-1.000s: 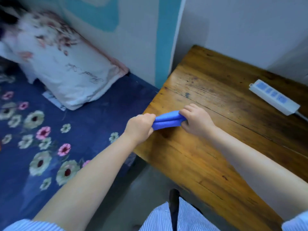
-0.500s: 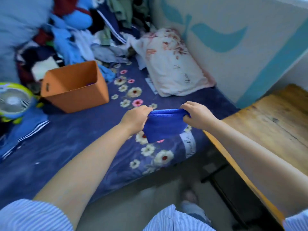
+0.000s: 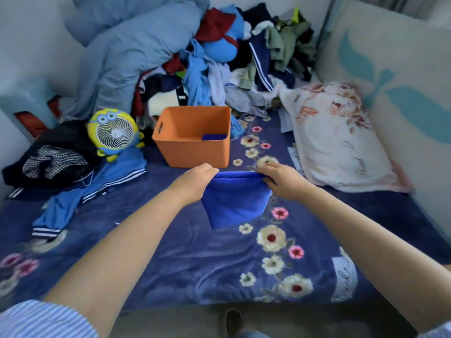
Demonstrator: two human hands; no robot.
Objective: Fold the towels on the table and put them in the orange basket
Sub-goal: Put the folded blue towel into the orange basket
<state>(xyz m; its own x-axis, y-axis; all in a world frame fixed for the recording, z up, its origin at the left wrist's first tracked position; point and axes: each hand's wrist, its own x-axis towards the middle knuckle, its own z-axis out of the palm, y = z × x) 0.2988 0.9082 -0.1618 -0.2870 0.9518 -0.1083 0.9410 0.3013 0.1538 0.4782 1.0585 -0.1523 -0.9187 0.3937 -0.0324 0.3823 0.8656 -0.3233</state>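
My left hand [image 3: 195,179] pinches the left top corner of the folded blue towel [image 3: 235,203]; its fingers are curled over the upper edge. My right hand [image 3: 280,179] grips the right top corner in the same manner. The towel hangs between both hands, upper edge drawn roughly level, lower part tapering to a point above the bed [image 3: 195,259]. The towel does not touch the floral blue bedspread as far as I can tell.

The orange basket [image 3: 192,152] stands upright on the bed, just beyond my hands and slightly to the left. Its opening faces up. A second blue towel [image 3: 214,137] lies inside it, at the bottom on the right side.

Left of the basket: a yellow cartoon fan [image 3: 113,132], tilted, touching a heap of dark clothing. Behind the basket: a pile of mixed clothes [image 3: 219,69] and a grey-blue quilt [image 3: 136,47]. Right of the basket: a floral pillow [image 3: 336,137] against the wall. A blue striped garment [image 3: 92,189] lies flat on the bedspread, left of my left forearm.
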